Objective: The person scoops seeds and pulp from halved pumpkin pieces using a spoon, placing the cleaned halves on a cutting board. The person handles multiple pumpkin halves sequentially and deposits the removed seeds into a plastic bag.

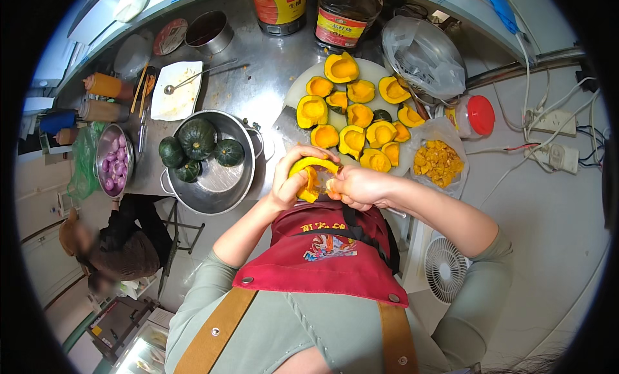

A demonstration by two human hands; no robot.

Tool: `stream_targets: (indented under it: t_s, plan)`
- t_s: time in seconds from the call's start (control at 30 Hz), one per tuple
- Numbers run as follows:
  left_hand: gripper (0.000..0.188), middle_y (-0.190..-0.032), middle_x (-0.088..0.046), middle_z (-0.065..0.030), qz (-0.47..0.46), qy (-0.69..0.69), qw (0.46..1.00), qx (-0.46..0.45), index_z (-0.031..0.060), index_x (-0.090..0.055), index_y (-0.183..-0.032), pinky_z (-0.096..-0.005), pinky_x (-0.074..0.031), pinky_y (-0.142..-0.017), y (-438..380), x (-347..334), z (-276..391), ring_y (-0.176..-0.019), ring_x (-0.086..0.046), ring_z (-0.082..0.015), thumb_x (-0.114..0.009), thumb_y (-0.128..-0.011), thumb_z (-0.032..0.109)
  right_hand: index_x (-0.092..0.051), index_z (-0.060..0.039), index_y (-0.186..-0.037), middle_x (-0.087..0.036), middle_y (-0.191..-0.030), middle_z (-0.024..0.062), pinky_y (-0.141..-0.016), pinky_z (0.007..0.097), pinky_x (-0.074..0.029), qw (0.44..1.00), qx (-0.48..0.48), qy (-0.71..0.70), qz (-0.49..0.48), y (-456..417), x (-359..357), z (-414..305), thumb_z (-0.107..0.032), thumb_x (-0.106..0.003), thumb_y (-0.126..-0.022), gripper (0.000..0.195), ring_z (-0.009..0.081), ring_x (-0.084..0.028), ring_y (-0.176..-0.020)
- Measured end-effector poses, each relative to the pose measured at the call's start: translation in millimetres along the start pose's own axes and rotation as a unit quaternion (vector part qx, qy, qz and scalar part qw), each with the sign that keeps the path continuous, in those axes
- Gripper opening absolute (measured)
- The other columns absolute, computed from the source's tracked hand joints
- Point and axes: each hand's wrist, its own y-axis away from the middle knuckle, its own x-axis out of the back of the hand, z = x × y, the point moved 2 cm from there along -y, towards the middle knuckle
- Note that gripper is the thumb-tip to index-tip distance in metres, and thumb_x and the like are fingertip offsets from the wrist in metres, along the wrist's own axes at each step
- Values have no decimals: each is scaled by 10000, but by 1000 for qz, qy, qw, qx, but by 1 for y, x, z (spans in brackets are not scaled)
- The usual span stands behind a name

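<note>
My left hand (285, 180) grips a half of a green-skinned squash (314, 167) with orange flesh, in front of the red apron. My right hand (355, 186) is closed at the squash's cut side; it seems to hold a tool, mostly hidden by the fingers. Beyond the hands, several hollowed squash halves (352, 140) lie on a round white cutting board (300, 84). At its right, a plastic bag (454, 151) holds scooped orange pulp (437, 163). On the left, a metal pot (232, 197) contains several whole dark green squashes (197, 138).
A bowl of peeled purple onions (115, 165) stands far left, near a seated person (130, 243). A white plate (176, 96) with a spoon, a metal pan (210, 35) and sauce jugs (341, 23) stand behind. A red-lidded jar (476, 115) and power cords are right.
</note>
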Motion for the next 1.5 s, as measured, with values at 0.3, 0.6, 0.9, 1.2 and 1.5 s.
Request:
stream_targets:
  t_s: [0.3,0.6,0.9,1.2,1.5]
  plan:
    - [344,-1019,-558,-257,-39,-151,982,-108,-39,-497,-1018,-422,-445,-847,-7,6,-4,-952,-563,-333,-446,-836,248,-416,-104,-709,-271,-495,-76,-317,195,-143,967,-102,-184,-141,1,-6,4,-213,-372,-936,255,25,-185,-366]
    - [477,-1033,-567,-255,84,-151,962,-209,-32,-516,-1029,-409,-450,-840,-11,14,-18,-954,-568,-330,-409,-895,413,-399,-134,-744,-244,-520,-85,-309,179,-168,920,-127,-326,-177,-10,-20,-10,-213,-324,-950,233,23,-178,-380]
    - [472,-1031,-555,-256,208,-114,936,-259,-27,-496,-1031,-437,-443,-852,-7,7,-30,-959,-559,-343,-352,-921,409,-391,-146,-751,-241,-512,-95,-300,169,-173,884,-99,-403,-214,-17,-30,-10,-228,-322,-954,230,9,-182,-366]
    - [455,-1039,-550,-261,236,-127,913,-309,-30,-518,-1017,-453,-435,-865,-7,10,-34,-967,-556,-350,-365,-923,388,-391,-148,-750,-234,-501,-95,-298,164,-169,846,-79,-457,-264,-20,-35,-6,-206,-323,-958,227,7,-190,-355]
    - [410,-1060,-533,-243,296,-121,914,-248,-35,-501,-1060,-452,-431,-873,13,11,-61,-993,-541,-357,-405,-910,335,-398,-142,-768,-236,-503,-90,-308,174,-169,823,-66,-494,-274,-41,-33,12,-222,-319,-964,226,11,-187,-354]
